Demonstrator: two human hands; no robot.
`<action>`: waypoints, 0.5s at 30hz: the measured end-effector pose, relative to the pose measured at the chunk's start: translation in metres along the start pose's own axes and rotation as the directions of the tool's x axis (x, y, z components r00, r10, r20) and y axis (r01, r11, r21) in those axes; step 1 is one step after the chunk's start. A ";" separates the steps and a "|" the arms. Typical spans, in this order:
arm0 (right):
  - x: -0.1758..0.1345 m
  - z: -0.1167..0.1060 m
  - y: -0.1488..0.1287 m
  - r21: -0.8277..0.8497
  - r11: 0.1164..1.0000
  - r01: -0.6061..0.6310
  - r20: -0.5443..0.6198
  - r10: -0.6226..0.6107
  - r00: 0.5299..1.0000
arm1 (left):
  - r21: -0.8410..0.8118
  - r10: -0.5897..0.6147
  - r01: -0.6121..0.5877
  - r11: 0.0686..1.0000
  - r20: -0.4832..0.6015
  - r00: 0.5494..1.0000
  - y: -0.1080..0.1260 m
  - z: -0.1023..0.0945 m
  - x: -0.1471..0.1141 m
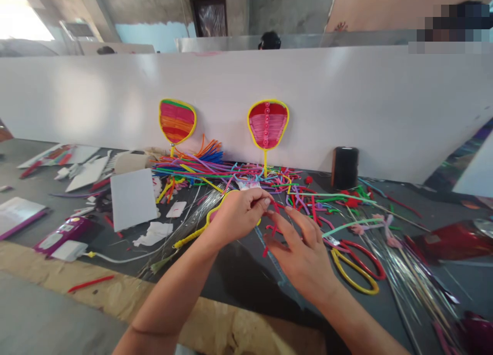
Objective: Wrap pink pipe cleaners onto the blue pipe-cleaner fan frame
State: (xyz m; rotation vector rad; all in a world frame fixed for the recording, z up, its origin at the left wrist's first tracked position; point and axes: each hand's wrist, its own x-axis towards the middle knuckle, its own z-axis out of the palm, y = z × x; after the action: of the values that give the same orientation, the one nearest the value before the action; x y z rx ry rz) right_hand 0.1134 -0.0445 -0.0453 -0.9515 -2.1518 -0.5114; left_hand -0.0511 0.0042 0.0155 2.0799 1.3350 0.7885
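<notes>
Left of the scissors [358, 266], the left hand [246, 208] pinched a red fuzzy stem [277, 211]; the right hand [302, 244] curled loosely beside it, its grip unclear to me.

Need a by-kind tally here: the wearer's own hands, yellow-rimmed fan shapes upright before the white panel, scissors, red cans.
Hands (left hand, right hand): 2
Upright yellow-rimmed fan shapes: 2
Scissors: 1
Red can: 1
Total: 6
</notes>
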 end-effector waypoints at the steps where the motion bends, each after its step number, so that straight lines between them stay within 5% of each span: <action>1: 0.002 -0.004 0.001 0.042 0.999 0.009 -0.030 -0.008 1.000 | 0.004 0.006 -0.006 1.000 -0.004 1.000 0.002 -0.001 -0.001; 9: 0.018 -0.065 0.015 0.510 0.860 -0.030 -0.055 0.067 0.996 | 0.080 0.093 -0.094 0.992 0.018 0.996 0.011 -0.002 -0.008; 12: 0.013 -0.072 0.020 0.673 0.726 -0.142 -0.036 0.224 0.974 | 0.071 0.131 -0.133 0.989 0.038 0.991 0.019 -0.003 -0.012; 15: 0.013 -0.073 0.023 0.807 0.546 -0.223 -0.058 0.450 0.891 | -0.026 0.117 -0.116 0.993 0.053 0.992 0.027 -0.007 -0.018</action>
State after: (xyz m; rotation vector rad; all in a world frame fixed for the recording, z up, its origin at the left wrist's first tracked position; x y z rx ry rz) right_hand 0.1572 -0.0669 0.0143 -0.6904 -1.5950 0.4875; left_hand -0.0456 -0.0217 0.0360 2.1608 1.1792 0.7868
